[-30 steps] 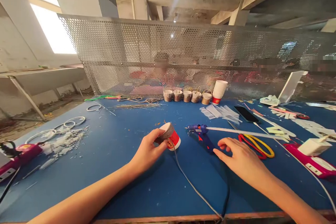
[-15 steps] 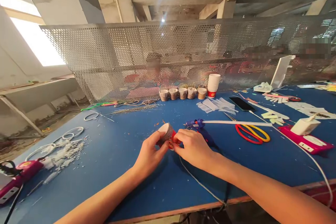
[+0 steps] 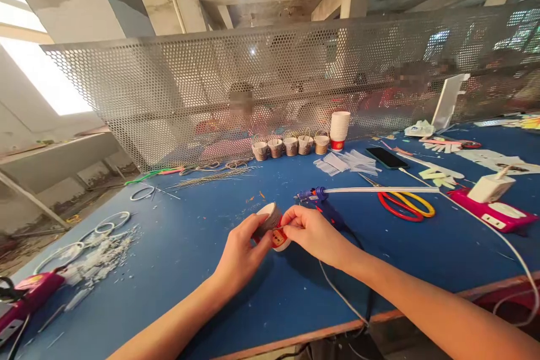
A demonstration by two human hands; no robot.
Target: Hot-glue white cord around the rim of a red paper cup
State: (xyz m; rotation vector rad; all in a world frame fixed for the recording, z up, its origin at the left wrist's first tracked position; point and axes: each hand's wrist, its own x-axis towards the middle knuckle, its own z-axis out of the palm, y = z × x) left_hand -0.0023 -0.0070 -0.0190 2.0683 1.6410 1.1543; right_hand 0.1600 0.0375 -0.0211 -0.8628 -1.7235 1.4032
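Tilted over the blue table, a small red and white paper cup (image 3: 279,240) has greyish cord wound around part of its side. My left hand (image 3: 241,247) is closed round the cup, fingers on the far side and thumb on the near side. At the cup's right side, the fingertips of my right hand (image 3: 317,234) are pinched on a thin cord. From beneath that hand a pale length of cord (image 3: 340,291) runs down to the table's front edge. Just behind my right hand lies a blue glue gun (image 3: 314,196) with a long white glue stick in it.
Several cord-wrapped cups (image 3: 291,147) stand in a row near the perforated screen (image 3: 202,90), beside a stack of paper cups (image 3: 340,126). Scissors (image 3: 405,205), a phone (image 3: 387,158) and a pink power strip (image 3: 485,211) lie right. White scraps (image 3: 103,253) cover the left side.
The cup has turned in my left hand, showing more of its red label and white end. My right hand and the trailing cord have shifted right. The whole view has swung slightly.
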